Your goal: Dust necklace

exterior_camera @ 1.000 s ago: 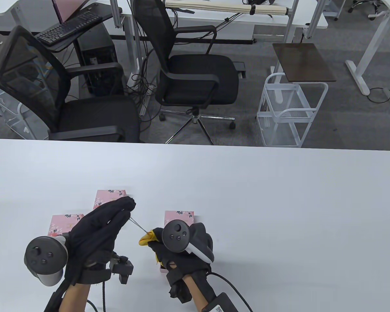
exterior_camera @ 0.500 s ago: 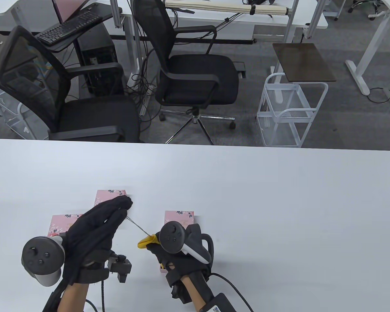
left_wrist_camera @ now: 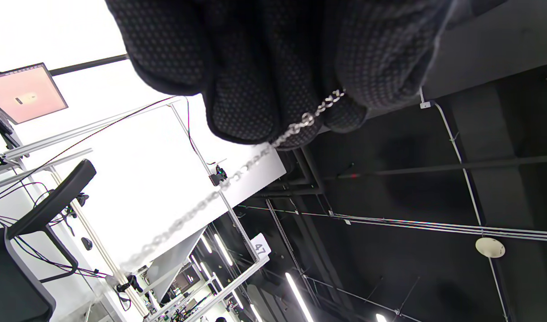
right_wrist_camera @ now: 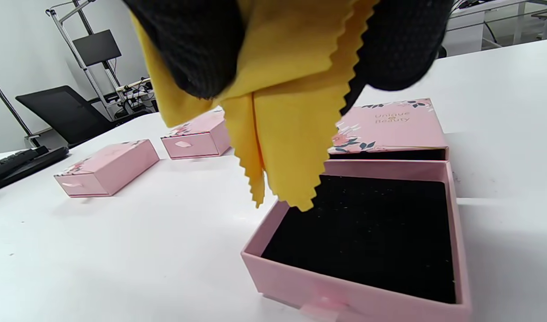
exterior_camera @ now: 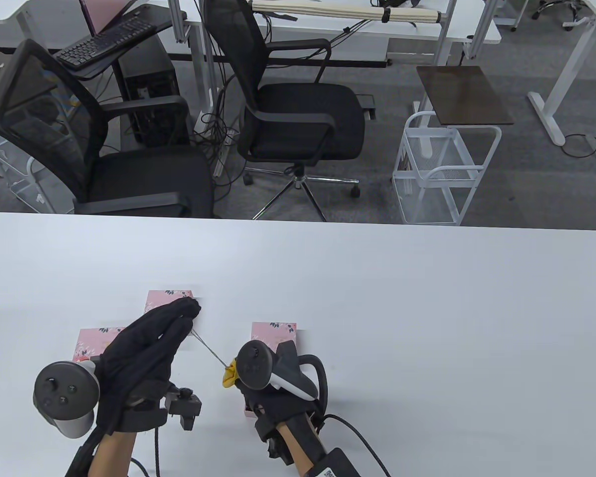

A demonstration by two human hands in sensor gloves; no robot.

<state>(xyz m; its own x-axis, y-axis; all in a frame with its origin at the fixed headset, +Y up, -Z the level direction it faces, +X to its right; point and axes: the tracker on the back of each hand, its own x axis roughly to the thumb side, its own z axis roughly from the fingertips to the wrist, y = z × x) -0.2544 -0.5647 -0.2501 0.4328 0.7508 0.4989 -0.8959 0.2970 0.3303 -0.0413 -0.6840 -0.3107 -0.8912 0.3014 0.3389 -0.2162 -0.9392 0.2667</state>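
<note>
1. The person's left hand [exterior_camera: 144,348] is raised over the white table [exterior_camera: 427,323], fingers long and bunched together at the tips, pinching one end of a thin silver necklace [exterior_camera: 207,349]. In the left wrist view the chain [left_wrist_camera: 300,123] comes out between the gloved fingertips [left_wrist_camera: 242,107] and runs away blurred toward the lower left.
2. The necklace stretches taut in the air between the two hands, sloping from the left fingertips down to the right hand, clear of the table.
3. The right hand [exterior_camera: 273,397] grips a yellow cloth [exterior_camera: 228,375], bunched at the near end of the chain. The right wrist view shows the cloth [right_wrist_camera: 282,116] squeezed between the gloved fingers [right_wrist_camera: 197,53], its zigzag-cut edges hanging down. I cannot see the chain itself in that view, so how far it is wrapped in the cloth I cannot tell.
4. Right below the right hand sits an open pink jewellery box [right_wrist_camera: 345,286], its drawer pulled out and lined with black foam; its flowered sleeve [right_wrist_camera: 389,125] lies just behind.
5. Two more pink boxes rest on the table near the left hand: one [exterior_camera: 166,300] partly hidden behind the left fingertips, another [exterior_camera: 92,343] beside the left wrist. In the right wrist view both look closed.
6. A grey tracker [exterior_camera: 64,395] is strapped to the back of the left hand, and another [exterior_camera: 258,367] to the right.
7. Beyond the table stand two black office chairs [exterior_camera: 298,114] and a white wire cart [exterior_camera: 442,169].
</note>
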